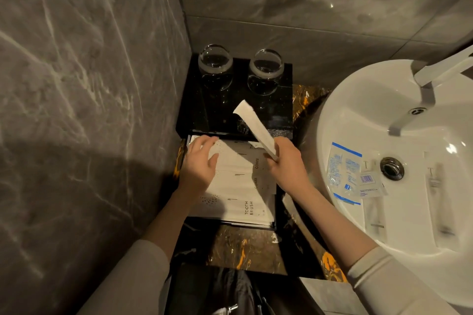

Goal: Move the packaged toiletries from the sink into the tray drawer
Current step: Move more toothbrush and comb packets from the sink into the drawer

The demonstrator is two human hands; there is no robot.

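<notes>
The black tray drawer [276,212] stands pulled out below a black stand and holds several white packets [238,202] printed COMB and TOOTH BRUSH. My left hand [201,163] lies flat on the packets at the drawer's far left, fingers spread. My right hand [285,163] grips a long white packet [256,128] by its lower end, the packet pointing up and left over the drawer. In the white sink [358,100] at the right lie a blue-edged clear packet [343,171], a small barcode packet [367,179] and two long clear wrapped items [435,197].
Two upturned glasses [216,64] stand on the black stand [204,110] behind the drawer. A grey marble wall closes the left side. A chrome tap [435,71] hangs over the sink. The dark marble counter [243,245] runs in front of the drawer.
</notes>
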